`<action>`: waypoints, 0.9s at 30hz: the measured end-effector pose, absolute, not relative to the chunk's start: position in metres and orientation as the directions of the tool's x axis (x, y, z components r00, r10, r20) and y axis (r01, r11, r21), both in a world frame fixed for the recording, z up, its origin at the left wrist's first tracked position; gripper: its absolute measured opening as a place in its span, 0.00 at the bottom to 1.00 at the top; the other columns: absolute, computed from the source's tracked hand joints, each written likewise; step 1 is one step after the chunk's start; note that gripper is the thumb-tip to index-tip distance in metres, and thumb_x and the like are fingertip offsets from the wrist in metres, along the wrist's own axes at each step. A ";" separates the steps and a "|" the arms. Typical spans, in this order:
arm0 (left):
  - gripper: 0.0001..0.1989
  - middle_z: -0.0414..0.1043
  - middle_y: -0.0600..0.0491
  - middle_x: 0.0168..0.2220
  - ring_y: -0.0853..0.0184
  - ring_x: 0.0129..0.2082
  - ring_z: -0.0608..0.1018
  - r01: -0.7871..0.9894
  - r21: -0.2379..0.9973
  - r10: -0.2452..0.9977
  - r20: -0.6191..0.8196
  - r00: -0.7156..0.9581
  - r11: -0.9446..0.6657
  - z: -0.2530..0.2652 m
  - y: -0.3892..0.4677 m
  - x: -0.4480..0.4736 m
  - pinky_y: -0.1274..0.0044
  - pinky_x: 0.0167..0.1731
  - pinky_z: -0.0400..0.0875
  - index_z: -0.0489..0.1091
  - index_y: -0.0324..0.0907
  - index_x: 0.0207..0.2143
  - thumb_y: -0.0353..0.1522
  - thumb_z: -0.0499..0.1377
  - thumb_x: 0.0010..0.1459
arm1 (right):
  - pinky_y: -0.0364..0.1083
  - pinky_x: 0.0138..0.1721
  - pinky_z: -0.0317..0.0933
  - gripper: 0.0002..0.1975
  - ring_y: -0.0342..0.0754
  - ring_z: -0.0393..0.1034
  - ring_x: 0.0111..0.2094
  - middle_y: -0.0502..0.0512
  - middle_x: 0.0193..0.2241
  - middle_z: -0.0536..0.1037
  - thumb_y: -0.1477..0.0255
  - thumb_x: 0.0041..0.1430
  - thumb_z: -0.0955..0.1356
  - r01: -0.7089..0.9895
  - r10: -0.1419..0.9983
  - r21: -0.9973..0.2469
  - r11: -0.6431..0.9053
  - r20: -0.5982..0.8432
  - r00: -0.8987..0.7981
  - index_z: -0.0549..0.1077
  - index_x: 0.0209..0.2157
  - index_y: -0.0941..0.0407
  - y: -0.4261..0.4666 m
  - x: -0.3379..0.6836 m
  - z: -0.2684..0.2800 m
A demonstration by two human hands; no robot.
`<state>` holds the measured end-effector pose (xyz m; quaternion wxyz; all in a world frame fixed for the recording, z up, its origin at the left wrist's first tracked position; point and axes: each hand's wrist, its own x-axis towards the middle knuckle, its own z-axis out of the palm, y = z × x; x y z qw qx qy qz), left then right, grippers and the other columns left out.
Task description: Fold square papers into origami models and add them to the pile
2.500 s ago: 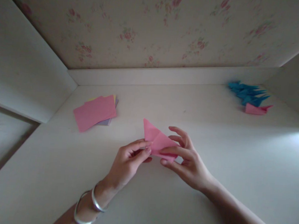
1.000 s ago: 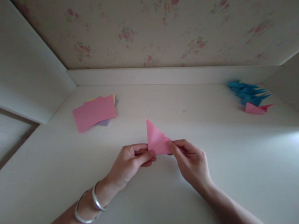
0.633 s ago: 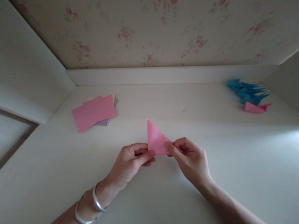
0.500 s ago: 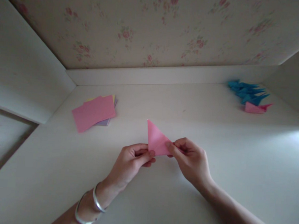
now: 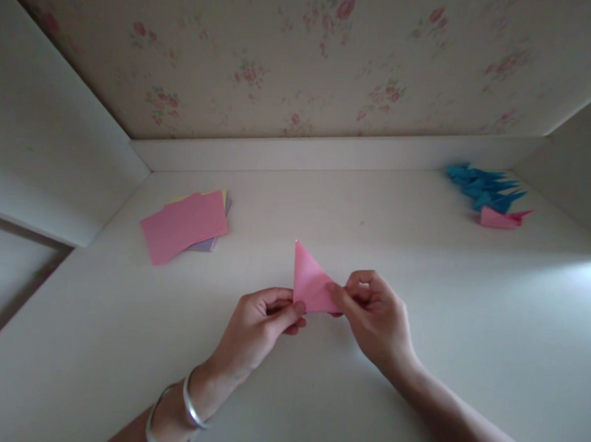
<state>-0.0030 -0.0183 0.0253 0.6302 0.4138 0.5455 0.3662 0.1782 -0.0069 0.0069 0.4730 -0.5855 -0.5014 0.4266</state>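
Observation:
A sheet of pink origami paper (image 5: 312,282), folded into a triangle with one tip pointing up and away from me, is held between both hands above the white table. My left hand (image 5: 264,319) pinches its lower left corner between thumb and fingers. At the lower right corner my right hand (image 5: 374,312) is closed on the paper, with the thumb on top. The fingers beneath the paper are partly hidden.
On the left of the white table (image 5: 296,208) lies a loose stack of coloured paper (image 5: 185,227), pink on top with yellow and purple edges showing. Several blue folded paper figures (image 5: 488,186) and a pink one (image 5: 503,218) sit at the back right. A floral wall (image 5: 285,60) rises behind.
The folded paper has turned very slightly and shifted a little right, with both hands keeping their pinch on it. The whole view has tilted a bit.

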 end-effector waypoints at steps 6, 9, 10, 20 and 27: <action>0.08 0.78 0.52 0.26 0.69 0.28 0.77 -0.032 0.919 0.914 -0.387 0.124 0.393 0.024 -0.018 -0.004 0.80 0.30 0.72 0.79 0.39 0.31 0.35 0.67 0.54 | 0.40 0.22 0.64 0.11 0.43 0.70 0.20 0.46 0.18 0.73 0.64 0.56 0.71 0.103 0.995 -0.993 -0.052 -0.043 0.089 0.67 0.29 0.54 -0.006 0.178 0.006; 0.07 0.78 0.52 0.26 0.70 0.28 0.77 -0.037 0.916 0.912 -0.392 0.125 0.399 0.024 -0.018 -0.004 0.81 0.30 0.71 0.79 0.39 0.31 0.35 0.67 0.54 | 0.41 0.23 0.64 0.10 0.44 0.71 0.21 0.46 0.19 0.74 0.64 0.57 0.70 0.100 0.998 -0.995 -0.020 -0.013 0.065 0.68 0.32 0.54 -0.007 0.179 0.003; 0.07 0.78 0.52 0.26 0.70 0.28 0.77 -0.040 0.915 0.911 -0.393 0.124 0.400 0.024 -0.018 -0.004 0.81 0.30 0.71 0.79 0.39 0.31 0.35 0.67 0.54 | 0.41 0.24 0.64 0.09 0.44 0.71 0.22 0.47 0.20 0.75 0.64 0.58 0.70 0.099 0.998 -0.995 -0.016 -0.011 0.058 0.68 0.34 0.54 -0.007 0.179 0.002; 0.08 0.79 0.51 0.26 0.68 0.28 0.78 -0.065 0.902 0.901 -0.418 0.115 0.426 0.027 -0.017 -0.004 0.79 0.30 0.71 0.78 0.39 0.31 0.34 0.68 0.51 | 0.42 0.29 0.65 0.10 0.45 0.73 0.28 0.52 0.29 0.81 0.65 0.61 0.69 0.092 0.999 -0.995 -0.041 -0.041 -0.005 0.73 0.43 0.54 -0.010 0.182 0.000; 0.08 0.78 0.51 0.27 0.67 0.29 0.78 -0.019 0.916 0.911 -0.397 0.110 0.401 0.025 -0.017 -0.005 0.78 0.32 0.72 0.78 0.39 0.32 0.35 0.67 0.53 | 0.42 0.27 0.63 0.15 0.46 0.73 0.29 0.54 0.31 0.82 0.61 0.62 0.67 0.117 0.992 -0.988 -0.104 -0.112 -0.062 0.77 0.44 0.55 -0.008 0.184 0.002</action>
